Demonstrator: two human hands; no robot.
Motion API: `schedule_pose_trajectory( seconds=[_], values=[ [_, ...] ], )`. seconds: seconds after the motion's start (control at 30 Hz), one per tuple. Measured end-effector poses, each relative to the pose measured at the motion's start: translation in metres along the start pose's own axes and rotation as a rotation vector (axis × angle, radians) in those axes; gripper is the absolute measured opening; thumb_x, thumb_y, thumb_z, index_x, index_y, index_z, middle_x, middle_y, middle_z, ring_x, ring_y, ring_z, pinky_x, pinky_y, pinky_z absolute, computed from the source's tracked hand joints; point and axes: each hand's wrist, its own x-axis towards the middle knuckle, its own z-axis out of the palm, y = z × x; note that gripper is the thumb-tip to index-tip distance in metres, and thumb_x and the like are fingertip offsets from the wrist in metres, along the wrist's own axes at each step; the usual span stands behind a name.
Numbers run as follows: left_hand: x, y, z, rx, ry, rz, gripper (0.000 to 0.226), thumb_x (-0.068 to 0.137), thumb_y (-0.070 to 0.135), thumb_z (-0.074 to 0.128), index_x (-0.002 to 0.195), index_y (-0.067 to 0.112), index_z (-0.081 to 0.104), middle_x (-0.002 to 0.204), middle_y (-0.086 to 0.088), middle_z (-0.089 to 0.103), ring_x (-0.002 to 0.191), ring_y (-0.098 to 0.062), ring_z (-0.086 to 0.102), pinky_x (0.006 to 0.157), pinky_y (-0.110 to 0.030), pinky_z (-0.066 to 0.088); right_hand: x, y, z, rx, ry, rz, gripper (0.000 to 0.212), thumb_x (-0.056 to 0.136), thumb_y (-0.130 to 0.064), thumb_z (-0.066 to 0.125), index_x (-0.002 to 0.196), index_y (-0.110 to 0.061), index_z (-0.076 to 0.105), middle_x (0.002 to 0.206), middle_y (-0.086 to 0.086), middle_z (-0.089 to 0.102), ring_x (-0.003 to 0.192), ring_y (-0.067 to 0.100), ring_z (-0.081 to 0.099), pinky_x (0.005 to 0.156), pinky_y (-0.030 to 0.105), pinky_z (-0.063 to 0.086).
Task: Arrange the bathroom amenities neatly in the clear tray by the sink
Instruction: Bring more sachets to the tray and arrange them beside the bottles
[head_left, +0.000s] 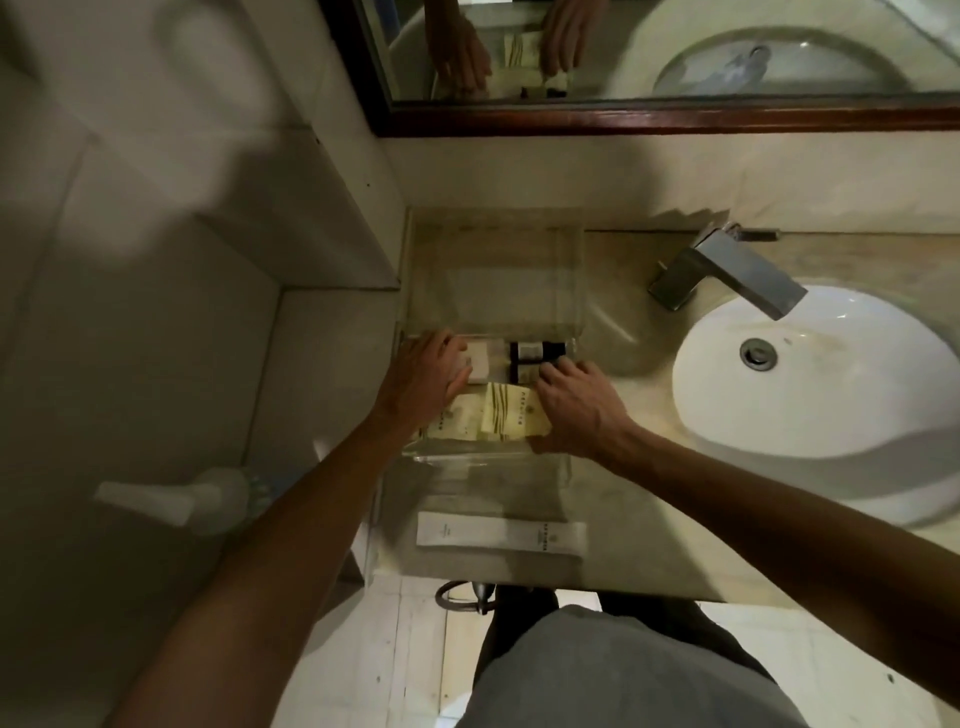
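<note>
While hands (423, 376) press, packet (517, 418) lettering unreadable

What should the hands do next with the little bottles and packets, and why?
Probably nudge the two small dark bottles straight beside the white soap box, since the right hand already touches them and the left hand rests on the box. After that, the long white packet lying outside the clear tray likely goes in.
</note>
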Motion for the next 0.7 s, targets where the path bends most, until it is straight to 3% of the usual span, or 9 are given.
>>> schedule_pose_trajectory(
  seconds=[0.17, 0.3, 0.4, 0.6, 0.7],
  values=[
    [-0.019, 0.011, 0.006, -0.109, 0.034, 0.033, 0.04, 0.088, 0.035, 0.06, 0.121, 0.013, 0.058, 0.119, -0.009, 0.058, 0.106, -0.026, 0.055, 0.09, -0.04, 0.047, 0.004, -0.006, 0.008, 0.031, 0.034, 0.043, 0.092, 0.069, -0.066, 0.071, 0.14, -0.016, 0.041, 0.135, 0.007, 0.047, 0.113, 0.022, 0.046, 0.096, 0.038, 0.042],
    [-0.026, 0.034, 0.017, -0.085, -0.094, 0.126, 0.056, 0.09, 0.048, 0.053, 0.135, 0.016, 0.048, 0.135, -0.008, 0.053, 0.122, -0.025, 0.05, 0.101, -0.042, 0.043, -0.008, -0.007, 0.024, 0.076, 0.043, 0.07, 0.072, 0.081, -0.055, 0.067, 0.138, -0.017, 0.045, 0.133, 0.007, 0.05, 0.114, 0.022, 0.047, 0.098, 0.039, 0.041],
    [-0.029, 0.049, 0.027, -0.028, -0.172, 0.181, 0.054, 0.093, 0.05, 0.047, 0.138, 0.021, 0.044, 0.142, -0.006, 0.047, 0.128, -0.022, 0.045, 0.108, -0.041, 0.036, -0.009, -0.01, 0.034, 0.111, 0.014, 0.074, 0.066, 0.085, -0.049, 0.066, 0.138, -0.017, 0.045, 0.136, 0.008, 0.048, 0.117, 0.023, 0.047, 0.101, 0.041, 0.039],
    [-0.03, 0.054, 0.027, 0.014, -0.138, 0.271, 0.043, 0.088, 0.046, 0.054, 0.122, 0.02, 0.053, 0.131, -0.007, 0.052, 0.118, -0.024, 0.049, 0.101, -0.04, 0.04, -0.005, -0.01, 0.038, 0.17, 0.028, 0.075, 0.054, 0.085, -0.049, 0.065, 0.129, -0.022, 0.05, 0.134, 0.007, 0.048, 0.116, 0.023, 0.046, 0.102, 0.045, 0.038],
    [-0.025, 0.049, 0.022, -0.025, -0.06, 0.123, 0.038, 0.087, 0.04, 0.054, 0.118, 0.018, 0.057, 0.126, -0.007, 0.054, 0.113, -0.024, 0.053, 0.095, -0.039, 0.043, 0.0, -0.006, 0.034, 0.19, 0.135, 0.085, 0.043, 0.087, -0.055, 0.059, 0.116, -0.024, 0.059, 0.125, 0.004, 0.053, 0.111, 0.021, 0.049, 0.097, 0.044, 0.042]
  ],
)
